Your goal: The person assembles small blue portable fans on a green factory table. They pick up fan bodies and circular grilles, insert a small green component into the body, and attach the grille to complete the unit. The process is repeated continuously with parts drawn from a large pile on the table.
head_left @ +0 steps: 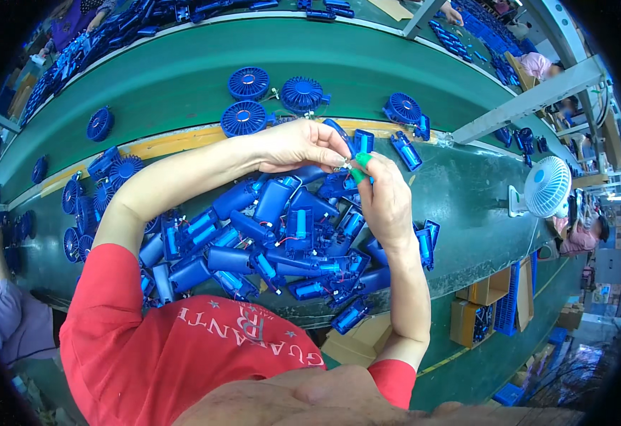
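In front of me, over a pile of blue fan handles [243, 259], my two hands meet at the fingertips. My left hand [303, 148] is closed in a pinch on a small white wire connector [344, 165]. From the other side, my right hand [386, 195] pinches at the same connector, with green tape around its thumb and index finger. A blue handle piece [337, 132] shows just behind the fingertips; whether a hand grips it, I cannot tell. Many handles lie with their blue cells and thin red wires exposed.
Round blue fan heads [245, 118] sit along the yellow wooden strip [182, 141] and on the green conveyor belt [182, 67]. More fan heads [126, 169] cluster at left. A white fan [546, 186] stands at right, below a metal frame bar [527, 101]. Cardboard boxes [467, 323] are lower right.
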Demonstrator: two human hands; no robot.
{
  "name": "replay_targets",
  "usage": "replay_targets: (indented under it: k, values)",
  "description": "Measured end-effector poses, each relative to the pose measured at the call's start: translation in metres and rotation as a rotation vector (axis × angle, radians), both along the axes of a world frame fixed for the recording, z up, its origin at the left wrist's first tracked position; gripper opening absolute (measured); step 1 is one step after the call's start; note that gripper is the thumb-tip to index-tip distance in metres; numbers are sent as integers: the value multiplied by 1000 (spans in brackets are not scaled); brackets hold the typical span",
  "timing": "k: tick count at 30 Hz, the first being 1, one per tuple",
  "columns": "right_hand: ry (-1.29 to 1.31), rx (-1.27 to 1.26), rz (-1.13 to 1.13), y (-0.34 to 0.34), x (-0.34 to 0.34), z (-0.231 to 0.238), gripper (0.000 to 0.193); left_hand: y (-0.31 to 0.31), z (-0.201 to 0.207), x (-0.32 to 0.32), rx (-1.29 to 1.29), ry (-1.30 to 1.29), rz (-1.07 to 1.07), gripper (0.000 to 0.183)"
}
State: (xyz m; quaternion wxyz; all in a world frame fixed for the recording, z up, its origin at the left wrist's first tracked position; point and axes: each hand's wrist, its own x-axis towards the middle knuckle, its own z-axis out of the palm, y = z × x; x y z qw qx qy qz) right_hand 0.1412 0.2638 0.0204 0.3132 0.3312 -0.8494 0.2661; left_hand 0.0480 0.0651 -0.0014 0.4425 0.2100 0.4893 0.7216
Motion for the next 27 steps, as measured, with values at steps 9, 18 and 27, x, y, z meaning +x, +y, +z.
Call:
replay_targets:
  k: [9, 18, 27]
  values:
    - [32, 45, 71, 4, 0, 8, 43, 2, -1, 7, 26, -71, 5, 19]
    - [-15, -38, 50, 4, 0, 6, 38, 2, 0, 10, 87, -172, -48, 16]
    - [-51, -75, -31, 2, 1, 0, 33, 5, -3, 15, 90, -169, -2, 15]
